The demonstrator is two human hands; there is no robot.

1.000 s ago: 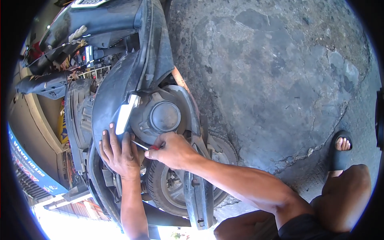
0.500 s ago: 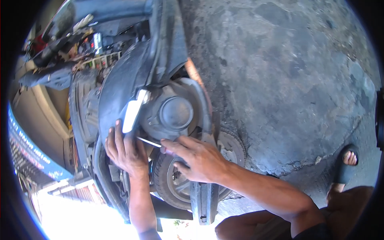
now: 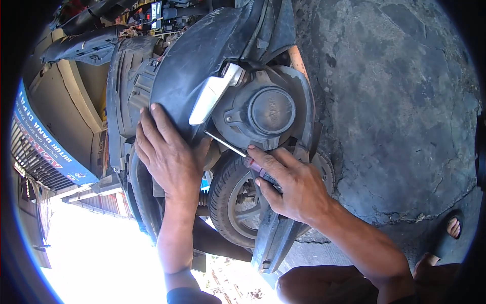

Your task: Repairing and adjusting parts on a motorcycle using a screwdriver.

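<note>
One screwdriver (image 3: 249,160) clasped in right grip (image 3: 296,183) below round cover (image 3: 272,111); left grip (image 3: 170,156) spread open on black panel (image 3: 190,73) left of cover.

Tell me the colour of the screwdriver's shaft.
The screwdriver's shaft is bright silver; it shows best in the head view.

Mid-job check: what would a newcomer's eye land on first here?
The bright shiny piece just left of centre, against the dark panel. Right of it sits the round dark cover; below, the right hand holds a screwdriver, while the left hand lies on the panel.
</note>
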